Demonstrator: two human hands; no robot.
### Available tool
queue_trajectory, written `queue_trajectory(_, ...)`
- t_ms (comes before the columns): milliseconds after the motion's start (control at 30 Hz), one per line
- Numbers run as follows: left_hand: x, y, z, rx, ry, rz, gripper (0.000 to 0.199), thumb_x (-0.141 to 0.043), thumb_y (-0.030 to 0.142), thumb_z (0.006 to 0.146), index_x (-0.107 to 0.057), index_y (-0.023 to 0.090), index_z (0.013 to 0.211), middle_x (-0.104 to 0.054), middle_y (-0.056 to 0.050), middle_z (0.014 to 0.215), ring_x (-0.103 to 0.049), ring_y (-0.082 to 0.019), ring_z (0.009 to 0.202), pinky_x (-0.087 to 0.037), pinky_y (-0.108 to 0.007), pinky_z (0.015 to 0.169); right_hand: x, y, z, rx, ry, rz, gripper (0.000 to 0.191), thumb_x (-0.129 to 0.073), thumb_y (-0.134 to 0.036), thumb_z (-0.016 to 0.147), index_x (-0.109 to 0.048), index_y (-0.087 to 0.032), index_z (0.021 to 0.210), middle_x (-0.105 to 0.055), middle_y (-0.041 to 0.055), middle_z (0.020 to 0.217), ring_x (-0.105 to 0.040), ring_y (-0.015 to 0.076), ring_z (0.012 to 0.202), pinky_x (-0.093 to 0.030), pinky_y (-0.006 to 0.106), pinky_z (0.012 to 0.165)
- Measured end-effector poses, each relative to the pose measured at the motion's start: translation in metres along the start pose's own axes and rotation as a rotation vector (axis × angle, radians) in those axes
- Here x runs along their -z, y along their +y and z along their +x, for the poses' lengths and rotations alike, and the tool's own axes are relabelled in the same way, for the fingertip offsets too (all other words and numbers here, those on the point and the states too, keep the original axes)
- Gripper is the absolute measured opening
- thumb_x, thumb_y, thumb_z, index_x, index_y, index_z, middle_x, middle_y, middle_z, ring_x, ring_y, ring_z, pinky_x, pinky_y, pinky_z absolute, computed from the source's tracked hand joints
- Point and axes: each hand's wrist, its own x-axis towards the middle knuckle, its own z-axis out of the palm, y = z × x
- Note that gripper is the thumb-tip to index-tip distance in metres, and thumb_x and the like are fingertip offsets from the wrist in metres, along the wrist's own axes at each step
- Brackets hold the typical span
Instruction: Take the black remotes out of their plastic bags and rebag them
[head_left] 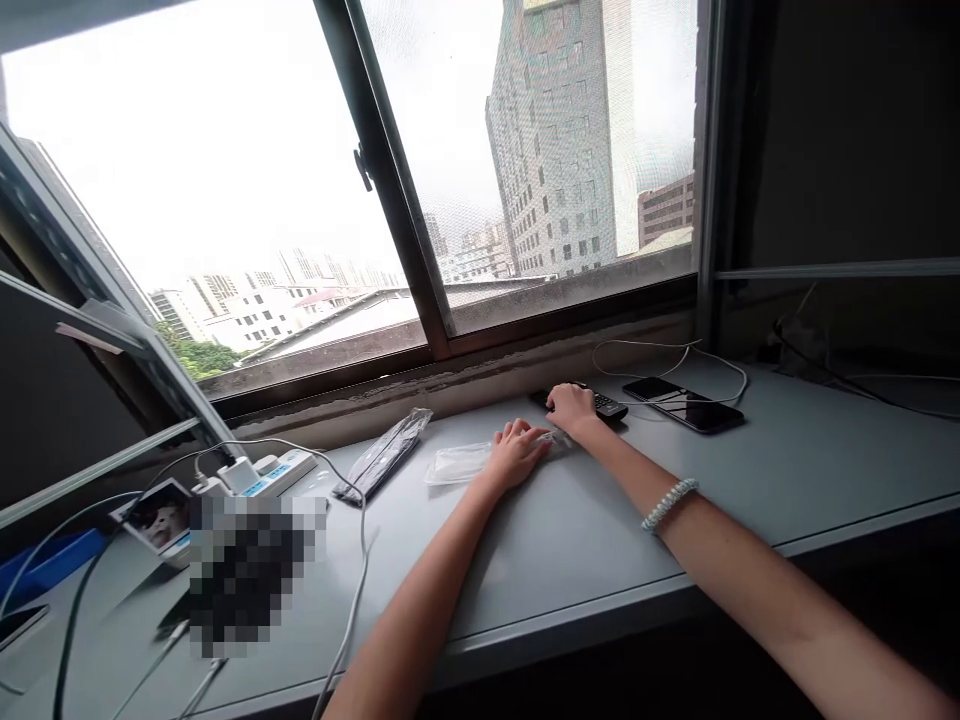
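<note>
On the grey desk (577,540), my left hand (516,452) rests on the right end of a clear plastic packet (459,463), its fingers spread. My right hand (572,406), with a beaded band on its wrist, curls at the left part of a black remote control (609,407); its fingertips are partly hidden. A bit of clear plastic (556,440) lies between the two hands. Left of the packet is a dark item in a clear wrapper (386,455).
A black phone (686,404) lies at the right with a white cable across it. At the left are a white power strip (281,472), several cables, a photo (159,515) and a blue object (52,560). A window runs along the back.
</note>
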Motion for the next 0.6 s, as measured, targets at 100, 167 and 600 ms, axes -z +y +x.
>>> queue_trajectory(100, -0.001, -0.007, 0.010, -0.012, 0.020, 0.027, 0.039, -0.029, 0.048, 0.091, -0.055, 0.032, 0.116, -0.051, -0.003, 0.106, -0.046, -0.020, 0.102, -0.036, -0.036, 0.090, -0.001, 0.001, 0.003, -0.050, 0.011, -0.008, 0.020, -0.062, -0.012, 0.071, -0.069, -0.016, 0.089, -0.066, 0.0135, 0.097, -0.060, 0.0255, 0.095, -0.044, 0.031, 0.072)
queue_trajectory(167, -0.002, -0.010, 0.017, -0.020, 0.020, 0.061, 0.039, -0.029, 0.047, 0.092, -0.057, 0.031, 0.113, -0.051, -0.003, 0.105, -0.047, -0.019, 0.100, -0.037, -0.035, 0.088, -0.002, 0.002, 0.005, -0.072, 0.018, -0.010, 0.020, -0.063, -0.012, 0.071, -0.069, -0.016, 0.090, -0.065, 0.0153, 0.100, -0.058, 0.0269, 0.096, -0.044, 0.032, 0.072)
queue_trajectory(600, -0.002, 0.002, 0.016, 0.044, 0.153, 0.133, 0.033, -0.032, 0.042, 0.092, -0.057, 0.023, 0.102, -0.057, -0.006, 0.101, -0.054, -0.020, 0.093, -0.040, -0.034, 0.084, -0.009, 0.010, 0.006, 0.025, 0.183, 0.096, 0.028, -0.042, -0.030, 0.087, -0.067, -0.020, 0.092, -0.065, 0.0090, 0.099, -0.057, 0.0213, 0.095, -0.036, 0.034, 0.082)
